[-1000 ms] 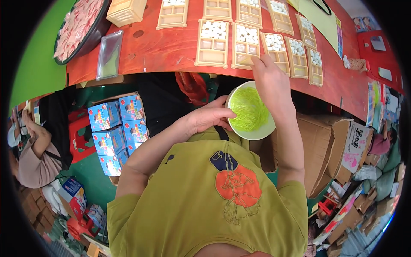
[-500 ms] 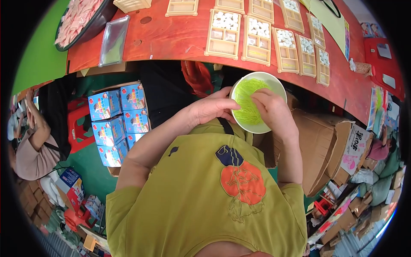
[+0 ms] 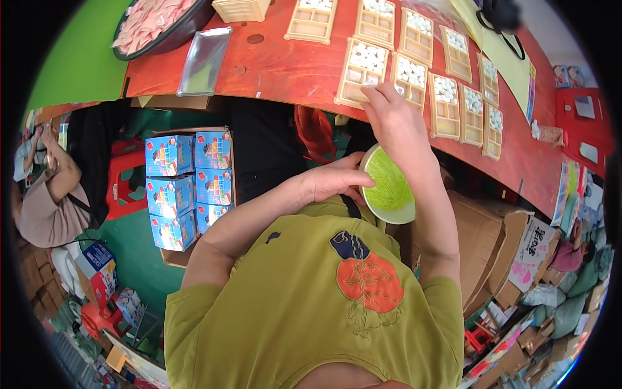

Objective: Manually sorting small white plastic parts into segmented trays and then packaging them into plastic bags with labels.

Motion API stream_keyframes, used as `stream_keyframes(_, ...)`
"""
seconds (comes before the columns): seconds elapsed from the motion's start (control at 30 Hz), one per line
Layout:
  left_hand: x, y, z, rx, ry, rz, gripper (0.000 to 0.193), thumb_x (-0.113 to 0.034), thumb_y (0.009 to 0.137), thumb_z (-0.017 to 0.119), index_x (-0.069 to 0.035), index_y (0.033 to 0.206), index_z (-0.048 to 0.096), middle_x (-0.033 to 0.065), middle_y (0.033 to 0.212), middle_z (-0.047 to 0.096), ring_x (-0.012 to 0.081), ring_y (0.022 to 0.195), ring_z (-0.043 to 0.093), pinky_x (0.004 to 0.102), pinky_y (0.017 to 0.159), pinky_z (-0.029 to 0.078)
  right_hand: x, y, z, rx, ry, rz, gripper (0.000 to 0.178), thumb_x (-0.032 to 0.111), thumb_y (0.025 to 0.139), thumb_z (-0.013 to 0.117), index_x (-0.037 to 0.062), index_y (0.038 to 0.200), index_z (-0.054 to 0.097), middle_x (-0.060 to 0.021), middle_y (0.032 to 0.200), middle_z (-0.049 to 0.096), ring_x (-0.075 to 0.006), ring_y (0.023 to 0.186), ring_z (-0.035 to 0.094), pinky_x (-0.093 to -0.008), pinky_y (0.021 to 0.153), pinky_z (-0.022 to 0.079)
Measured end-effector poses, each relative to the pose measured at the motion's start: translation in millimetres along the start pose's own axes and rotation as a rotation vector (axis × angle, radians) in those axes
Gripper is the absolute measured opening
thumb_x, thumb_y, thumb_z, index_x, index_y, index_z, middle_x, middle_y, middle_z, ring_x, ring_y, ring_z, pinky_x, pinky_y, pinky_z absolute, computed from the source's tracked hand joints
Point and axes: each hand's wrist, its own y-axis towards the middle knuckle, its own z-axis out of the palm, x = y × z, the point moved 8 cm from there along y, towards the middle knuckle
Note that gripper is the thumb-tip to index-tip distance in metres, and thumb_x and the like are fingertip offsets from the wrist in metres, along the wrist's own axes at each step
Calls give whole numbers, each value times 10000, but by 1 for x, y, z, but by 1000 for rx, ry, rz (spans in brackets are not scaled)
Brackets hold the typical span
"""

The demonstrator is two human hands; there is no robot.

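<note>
My left hand (image 3: 332,181) grips the rim of a white bowl (image 3: 400,216) in front of my waist, thumb over the edge. Thin bright green strips (image 3: 389,183) fill the bowl; my right forearm hides part of it. My right hand (image 3: 396,123) reaches over the table's near edge, fingers drawn together at the lower compartments of a beige compartment tray (image 3: 348,92). Anything in that pinch is too small or hidden to make out. White lumps (image 3: 368,58) lie in this tray's upper compartment. Beside it, another such tray (image 3: 414,97) is partly covered by my hand.
More beige trays (image 3: 445,127) with white pieces stand in rows on the red table (image 3: 278,65). A dark basin (image 3: 188,26) of pink pieces and a clear plastic lid (image 3: 204,61) lie left. Below are a carton of blue boxes (image 3: 170,198) and an open cardboard box (image 3: 476,240).
My right hand has left the green strips in the bowl and moved up to the trays. The left hand keeps hold of the bowl. The view has shifted slightly.
</note>
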Motion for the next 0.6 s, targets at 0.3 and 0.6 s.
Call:
stream_keyframes(0.3,-37,-25,19,38,83,106,852,-389,869,748,25,1469,306,173,1288,553,237,1117,616,374,800,585,20,-94,-47,553,73,95,248,188,818,755,75,1017,660,-110,911,641,-344,810,660,-441,678,530)
stream_keyframes(0.6,-116,-96,-14,-294,63,421,671,-274,926,713,22,1434,389,120,1265,584,162,1089,625,284,794,568,67,-14,-51,265,113,-132,128,76,862,698,37,972,647,-123,955,642,-343,802,657,-434,677,538)
